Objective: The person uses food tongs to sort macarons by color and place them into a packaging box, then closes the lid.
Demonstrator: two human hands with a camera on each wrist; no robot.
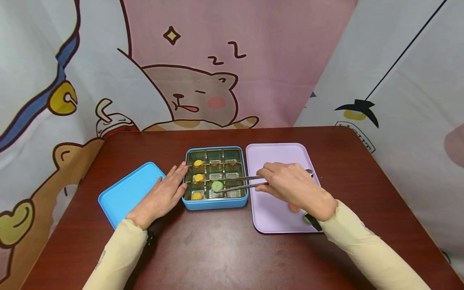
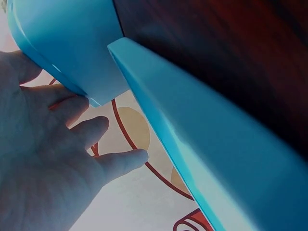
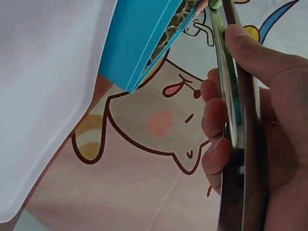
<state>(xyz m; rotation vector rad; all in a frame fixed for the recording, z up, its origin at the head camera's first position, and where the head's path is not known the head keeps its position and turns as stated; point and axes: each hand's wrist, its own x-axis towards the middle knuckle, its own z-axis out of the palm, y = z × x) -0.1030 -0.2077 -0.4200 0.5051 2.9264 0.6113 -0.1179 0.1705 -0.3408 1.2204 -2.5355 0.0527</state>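
My right hand grips metal tongs, fingers curled round them in the right wrist view. At the tongs' tips is a round pale-green piece, over the front middle compartment of a blue box. The box has a gold-coloured divided insert. Three yellow pieces sit down its left column. Along the box's left side my left hand lies with fingers extended, fingertips at the rim. In the left wrist view, the fingers are spread beside the blue wall.
Right of the box, a lilac tray lies under my right hand. An orange-pink piece and a green piece are partly hidden on it. A blue lid lies at the left of the brown table, partly under my left hand.
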